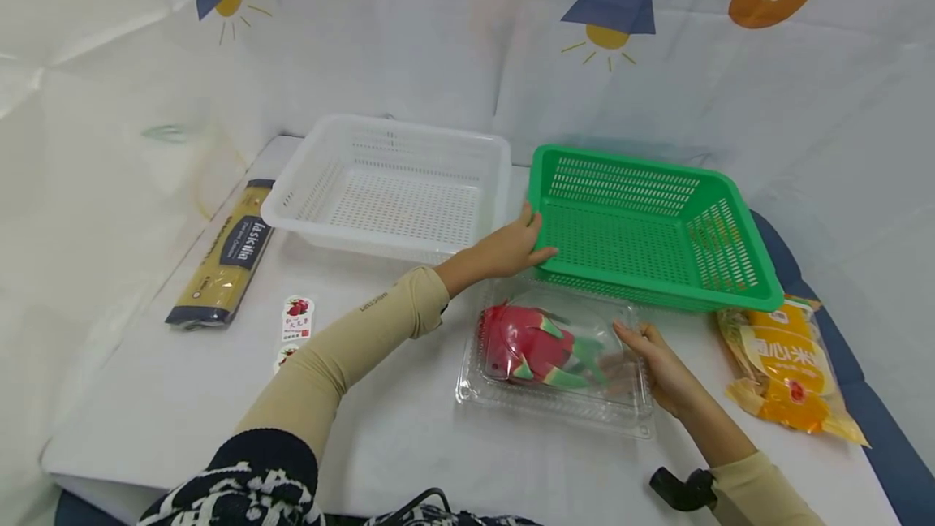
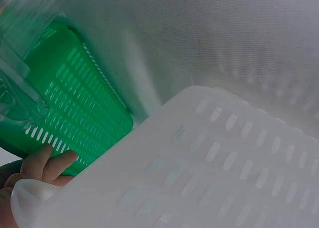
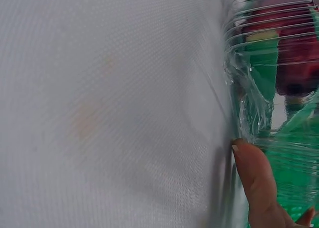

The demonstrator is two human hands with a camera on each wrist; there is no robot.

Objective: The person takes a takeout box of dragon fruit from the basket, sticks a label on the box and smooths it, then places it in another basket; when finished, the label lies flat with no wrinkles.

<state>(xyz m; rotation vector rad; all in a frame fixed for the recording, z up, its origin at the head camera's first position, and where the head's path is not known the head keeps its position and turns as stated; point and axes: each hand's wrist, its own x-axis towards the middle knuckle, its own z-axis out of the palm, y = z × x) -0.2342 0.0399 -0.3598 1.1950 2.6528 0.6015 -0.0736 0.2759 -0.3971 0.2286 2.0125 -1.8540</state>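
My left hand (image 1: 509,246) reaches across to the near left corner of the green basket (image 1: 621,262), its fingertips at the outer wall. In the left wrist view its fingers (image 2: 37,163) show bent slightly against the green slats. My right hand (image 1: 657,368) grips the right edge of a clear plastic clamshell box (image 1: 504,404), thumb on the outside, other fingers partly seen through the plastic. Inside the box lies a red dragon fruit (image 1: 522,339) with green scales. In the right wrist view the thumb (image 3: 256,180) presses the edge of the box.
Left of the green basket stands a white basket (image 1: 387,246), close beside my left wrist. A pasta packet (image 1: 226,258) lies at the far left, near two stickers (image 1: 298,319). At the right, a yellow grain bag (image 1: 792,372) lies near the table edge.
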